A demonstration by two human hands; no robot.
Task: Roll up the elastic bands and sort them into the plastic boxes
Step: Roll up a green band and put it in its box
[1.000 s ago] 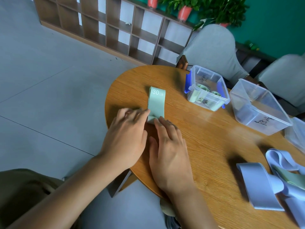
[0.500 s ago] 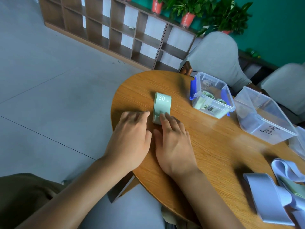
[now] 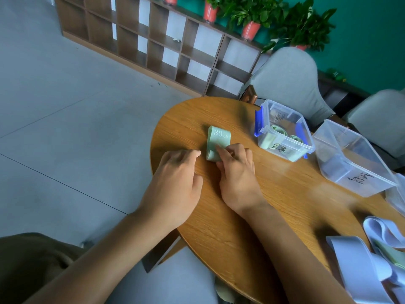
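A pale green elastic band [image 3: 217, 140] marked "30 LB" lies partly rolled on the round wooden table [image 3: 274, 198]. My right hand [image 3: 237, 172] has its curled fingers on the roll's near end and pinches it. My left hand [image 3: 177, 183] lies on the table just left of the roll, fingers loosely bent, apart from the band. A clear box with blue clips [image 3: 282, 133] holds rolled green bands. A second clear box [image 3: 352, 159] stands to its right, with something pale inside. Loose lilac and green bands [image 3: 372, 255] lie at the lower right.
Two grey chairs [image 3: 289, 84] stand behind the table. A wooden cubby shelf [image 3: 153, 38] with potted plants on top runs along the far wall. Part of another clear container [image 3: 397, 196] shows at the right edge. Grey floor lies left of the table.
The green band has been rolled further from its near end, so the flat part is shorter. My left hand has come off the roll; my right hand still works it.
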